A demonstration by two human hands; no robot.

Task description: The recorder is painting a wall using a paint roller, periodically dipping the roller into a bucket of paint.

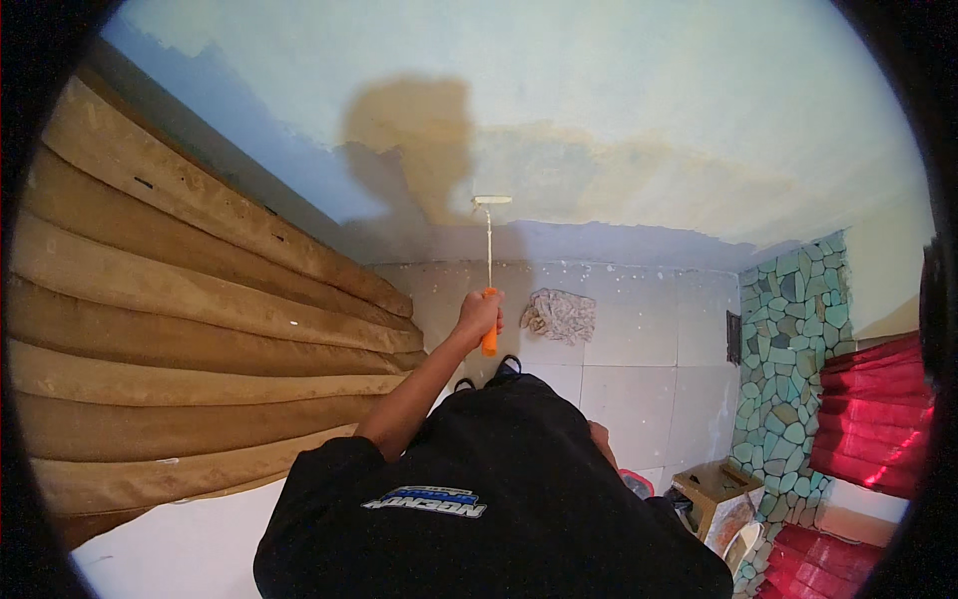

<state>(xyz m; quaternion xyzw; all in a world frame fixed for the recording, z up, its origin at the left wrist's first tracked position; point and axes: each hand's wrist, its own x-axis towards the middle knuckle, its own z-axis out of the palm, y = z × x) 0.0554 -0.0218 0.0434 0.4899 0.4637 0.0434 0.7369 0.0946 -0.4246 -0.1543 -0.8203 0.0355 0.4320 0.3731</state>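
Head view: left hand (481, 315) closed round the orange grip (490, 341) of the roller (489, 242). Sleeve (493, 200) is up at the far wall (659, 100); can't tell if touching. Right hand hidden by the shirt (559, 499), state unknown. Risks from where I stand: loaded sleeve could drip on the floor (639, 319), specked white already. Wide swing left could smear the brown fabric (200, 290). Rag (561, 315) near the shoes (510, 365), slip hazard if stepped on. Shadow (407, 130) could hide thin patches.

From the head, facing downward, wall (639, 110) seemingly near.
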